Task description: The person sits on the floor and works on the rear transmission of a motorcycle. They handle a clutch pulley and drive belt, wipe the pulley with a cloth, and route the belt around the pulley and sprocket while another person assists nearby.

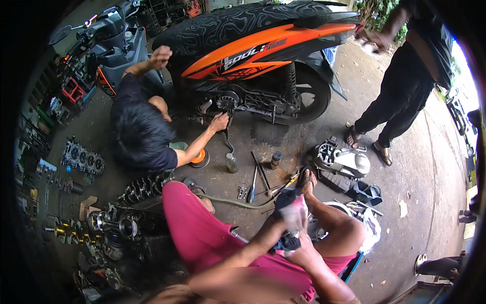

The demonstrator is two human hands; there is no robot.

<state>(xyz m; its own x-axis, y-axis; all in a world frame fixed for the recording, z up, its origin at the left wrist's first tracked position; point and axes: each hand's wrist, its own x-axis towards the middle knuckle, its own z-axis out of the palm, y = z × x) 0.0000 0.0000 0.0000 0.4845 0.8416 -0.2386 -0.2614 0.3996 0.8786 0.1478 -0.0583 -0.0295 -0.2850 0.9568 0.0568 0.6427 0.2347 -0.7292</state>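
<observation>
In front of my knees, both my hands work with a crumpled dark rag [288, 197]. My left hand [290, 217], smeared by motion, grips its upper part near my right shin. Below it, my right hand [302, 251] has its fingers closed on a lower dark bunch that looks like the same cloth. Whether some part is wrapped inside the rag is hidden. My legs, in pink shorts, stand to either side.
A co-worker [142, 131] crouches by an orange and black scooter [243, 55], one hand on a tool at its engine. Another person [400, 86] stands at right. A silver engine cover [349, 159], a screwdriver [252, 190], a jar [232, 163] and a crankshaft [144, 188] lie around.
</observation>
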